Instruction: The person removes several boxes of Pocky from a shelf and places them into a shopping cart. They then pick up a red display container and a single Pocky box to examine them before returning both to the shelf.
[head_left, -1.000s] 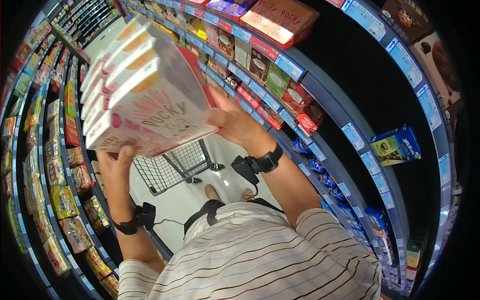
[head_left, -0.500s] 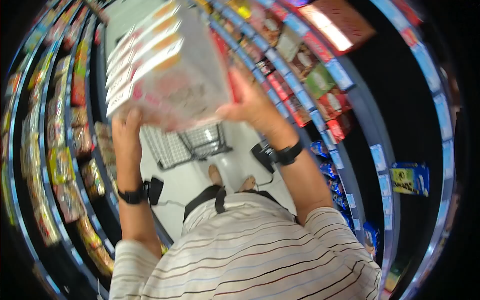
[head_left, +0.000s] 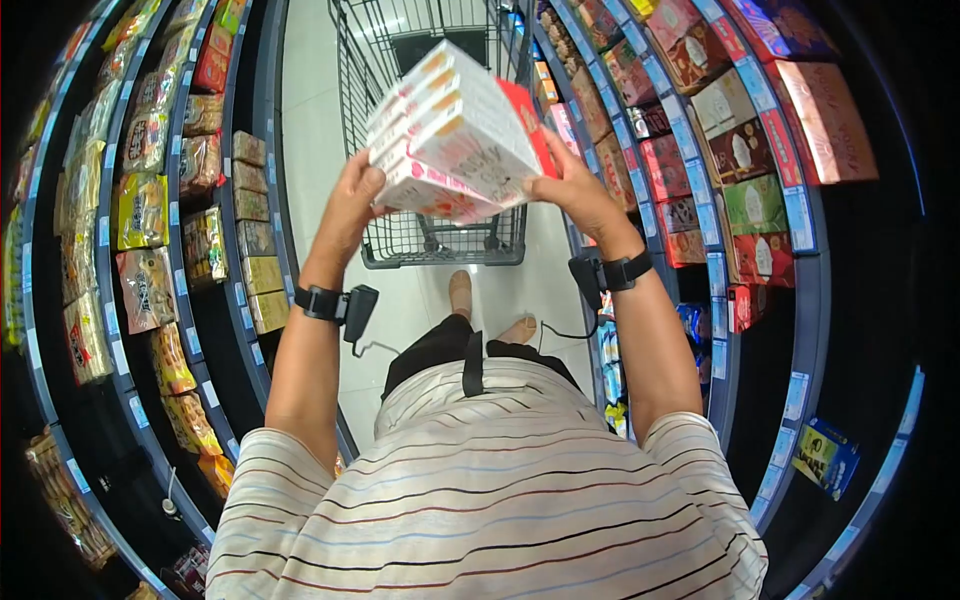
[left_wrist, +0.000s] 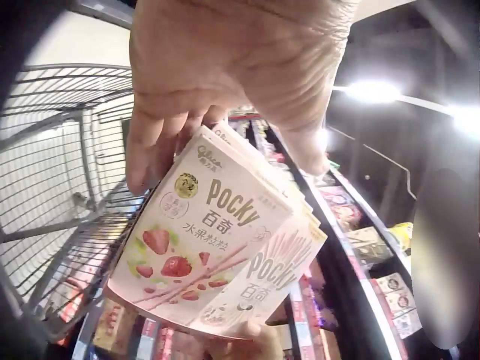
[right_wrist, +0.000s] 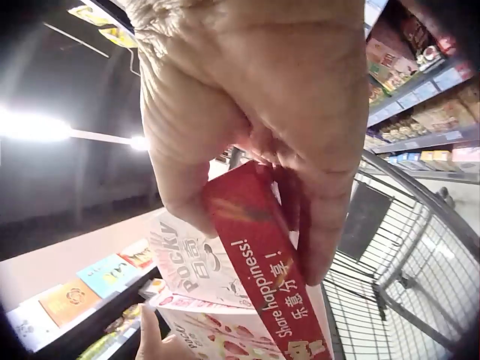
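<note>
A stack of white Pocky boxes (head_left: 460, 150), with a red box side (head_left: 522, 118) at its right end, is held up between both hands. My left hand (head_left: 350, 205) grips the left end, thumb toward me and fingers behind the boxes. On the right end my right hand (head_left: 585, 197) has its thumb on the near face. The left wrist view shows strawberry pictures on the front Pocky box (left_wrist: 191, 255). In the right wrist view, thumb and fingers pinch the red side panel (right_wrist: 259, 247). The stack overlaps the shopping cart (head_left: 375, 245) in the head view.
The wire cart stands just ahead of the feet (head_left: 460, 292). Shelves of bagged snacks (head_left: 145, 215) line the left side; shelves of boxed sweets (head_left: 755, 205) line the right. A blue and green package (head_left: 825, 457) lies on a lower right shelf. Pale floor (head_left: 310, 130) runs between.
The head view has turned, bringing the cart up to the top centre. Both hands, still holding the Pocky boxes, have swung from the upper left to the middle, in front of the body.
</note>
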